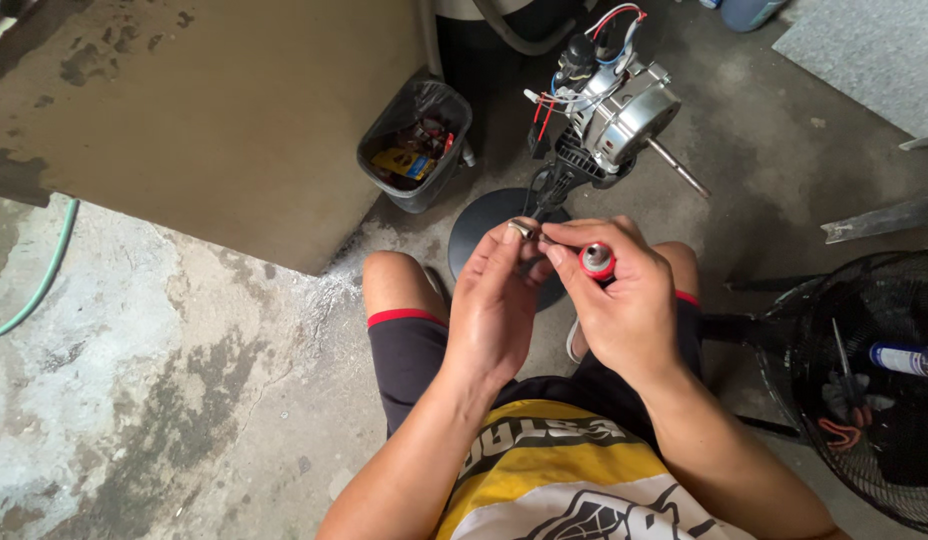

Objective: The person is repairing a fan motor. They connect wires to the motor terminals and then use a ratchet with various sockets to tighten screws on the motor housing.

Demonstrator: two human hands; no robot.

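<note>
Pinching a small metal part (522,229) in my left hand (494,305), I steady the red-handled screwdriver (596,261) gripped in my right hand (624,300), both held close above the bare fan motor (624,110).

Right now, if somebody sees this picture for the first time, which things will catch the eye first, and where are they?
First, the two hands in the middle: the left hand pinches a small metal part, and the right hand grips a red-handled tool. Just above them stands a stripped fan motor with loose red and white wires. At the right edge, a black fan grille lies on the floor.
</note>
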